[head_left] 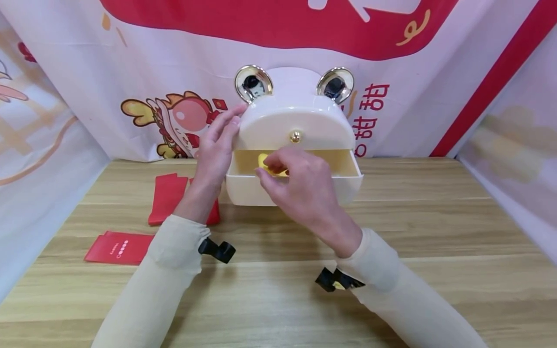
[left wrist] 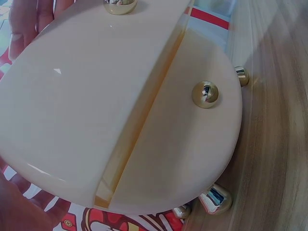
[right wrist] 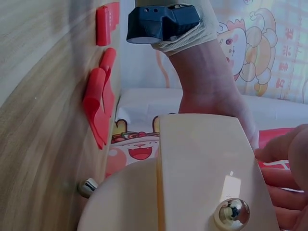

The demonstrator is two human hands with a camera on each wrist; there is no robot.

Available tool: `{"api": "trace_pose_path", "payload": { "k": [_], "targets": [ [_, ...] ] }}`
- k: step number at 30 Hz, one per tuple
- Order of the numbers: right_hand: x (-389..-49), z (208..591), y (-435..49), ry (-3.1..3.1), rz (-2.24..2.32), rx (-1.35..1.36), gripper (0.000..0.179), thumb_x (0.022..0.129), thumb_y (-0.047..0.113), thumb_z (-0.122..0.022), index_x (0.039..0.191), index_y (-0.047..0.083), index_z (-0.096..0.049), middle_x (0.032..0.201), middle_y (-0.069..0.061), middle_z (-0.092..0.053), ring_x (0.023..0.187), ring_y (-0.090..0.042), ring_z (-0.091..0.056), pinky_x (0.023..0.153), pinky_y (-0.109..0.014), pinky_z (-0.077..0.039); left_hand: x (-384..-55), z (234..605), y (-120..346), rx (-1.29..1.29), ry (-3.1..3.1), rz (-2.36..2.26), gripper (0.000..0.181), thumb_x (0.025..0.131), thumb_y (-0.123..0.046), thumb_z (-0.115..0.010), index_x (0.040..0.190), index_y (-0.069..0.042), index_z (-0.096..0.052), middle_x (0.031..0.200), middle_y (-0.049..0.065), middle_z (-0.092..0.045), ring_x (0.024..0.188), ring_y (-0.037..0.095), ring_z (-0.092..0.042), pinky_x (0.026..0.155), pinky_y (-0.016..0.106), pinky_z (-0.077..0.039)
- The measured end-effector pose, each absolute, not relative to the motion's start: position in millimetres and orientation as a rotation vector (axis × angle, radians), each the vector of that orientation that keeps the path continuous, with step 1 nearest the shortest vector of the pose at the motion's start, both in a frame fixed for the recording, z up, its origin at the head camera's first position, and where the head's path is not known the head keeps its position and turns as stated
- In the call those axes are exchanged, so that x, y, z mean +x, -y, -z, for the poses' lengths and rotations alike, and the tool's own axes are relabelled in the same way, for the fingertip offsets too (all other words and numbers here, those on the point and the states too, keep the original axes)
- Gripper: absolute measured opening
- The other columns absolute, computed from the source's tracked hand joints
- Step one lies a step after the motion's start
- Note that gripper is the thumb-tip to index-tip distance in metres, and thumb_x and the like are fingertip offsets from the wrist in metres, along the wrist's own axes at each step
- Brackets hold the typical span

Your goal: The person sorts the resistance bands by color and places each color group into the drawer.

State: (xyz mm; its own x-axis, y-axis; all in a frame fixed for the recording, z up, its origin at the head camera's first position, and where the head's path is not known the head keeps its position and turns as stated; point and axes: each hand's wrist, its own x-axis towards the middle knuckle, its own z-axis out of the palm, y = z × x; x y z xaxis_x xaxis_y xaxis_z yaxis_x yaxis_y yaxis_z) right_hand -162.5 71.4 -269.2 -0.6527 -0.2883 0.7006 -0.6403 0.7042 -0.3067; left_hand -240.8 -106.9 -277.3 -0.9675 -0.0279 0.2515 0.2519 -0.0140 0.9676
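Observation:
A glossy white frog-shaped drawer box [head_left: 300, 116] with gold-rimmed eyes stands at the back of the table. One drawer [head_left: 250, 191] is pulled out toward me, and its inside looks yellow. Over its opening my right hand [head_left: 306, 186] pinches a small yellow thing [head_left: 262, 159], mostly hidden by the fingers, so its kind does not show. My left hand [head_left: 217, 145] rests with extended fingers against the left side of the box. In the left wrist view, a lower drawer front [left wrist: 168, 139] with a gold knob [left wrist: 205, 94] sits beneath the pulled-out one.
Red envelopes [head_left: 167, 195] lie left of the box, partly behind my left forearm, with more red envelopes [head_left: 115, 247] nearer me. A printed cloth [head_left: 183, 63] hangs right behind the box. Gold feet [left wrist: 216, 198] hold the box above the wooden tabletop [head_left: 270, 299].

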Motion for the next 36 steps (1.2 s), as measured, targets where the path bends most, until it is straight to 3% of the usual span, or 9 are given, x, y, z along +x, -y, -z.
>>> {"api": "trace_pose_path", "payload": {
  "k": [7, 16, 22, 26, 36],
  "targets": [
    [-157.5, 267.9, -77.7, 2.342, -0.768, 0.741, 0.023, 0.092, 0.024, -0.084, 0.105, 0.006, -0.080, 0.103, -0.008, -0.083, 0.096, -0.022, -0.080, 0.089, -0.034, -0.064, -239.9, 276.9, 107.5, -0.233, 2.052, 2.091, 0.038, 0.111, -0.037, -0.055, 0.147, -0.031, -0.064, 0.151, -0.006, -0.060, 0.127, 0.017, -0.059, 0.114, 0.039, -0.050],
    [-149.1, 268.4, -98.6, 2.221, -0.853, 0.682, 0.025, 0.090, 0.017, -0.086, 0.108, 0.002, -0.078, 0.106, -0.011, -0.081, 0.098, -0.025, -0.077, 0.090, -0.039, -0.064, -238.7, 275.6, 107.4, -0.221, 2.064, 2.082, 0.039, 0.111, -0.037, -0.054, 0.149, -0.030, -0.062, 0.153, -0.009, -0.059, 0.137, 0.015, -0.055, 0.121, 0.041, -0.047],
    [-141.3, 271.0, -109.9, 2.134, -0.876, 0.654, 0.021, 0.089, 0.012, -0.084, 0.107, 0.002, -0.079, 0.103, -0.012, -0.081, 0.095, -0.025, -0.077, 0.082, -0.040, -0.064, -237.6, 274.3, 107.7, -0.207, 2.073, 2.094, 0.038, 0.110, -0.039, -0.055, 0.147, -0.035, -0.062, 0.153, -0.010, -0.058, 0.138, 0.014, -0.055, 0.122, 0.041, -0.047],
    [-134.7, 276.6, -113.6, 2.065, -0.914, 0.615, 0.022, 0.088, 0.012, -0.086, 0.105, 0.002, -0.078, 0.101, -0.011, -0.080, 0.093, -0.022, -0.075, 0.073, -0.034, -0.059, -237.3, 274.5, 108.0, -0.212, 2.080, 2.097, 0.039, 0.111, -0.039, -0.054, 0.148, -0.034, -0.061, 0.153, -0.011, -0.058, 0.137, 0.015, -0.056, 0.121, 0.041, -0.048],
    [-120.7, 304.9, -109.2, 2.140, -1.246, 0.392, 0.026, 0.084, 0.010, -0.090, 0.102, 0.003, -0.074, 0.086, -0.007, -0.080, 0.061, -0.013, -0.067, 0.055, -0.020, -0.055, -238.4, 275.2, 107.1, -0.218, 2.087, 2.089, 0.039, 0.111, -0.039, -0.054, 0.149, -0.034, -0.061, 0.154, -0.011, -0.058, 0.137, 0.015, -0.056, 0.121, 0.041, -0.048]
  ]
}}
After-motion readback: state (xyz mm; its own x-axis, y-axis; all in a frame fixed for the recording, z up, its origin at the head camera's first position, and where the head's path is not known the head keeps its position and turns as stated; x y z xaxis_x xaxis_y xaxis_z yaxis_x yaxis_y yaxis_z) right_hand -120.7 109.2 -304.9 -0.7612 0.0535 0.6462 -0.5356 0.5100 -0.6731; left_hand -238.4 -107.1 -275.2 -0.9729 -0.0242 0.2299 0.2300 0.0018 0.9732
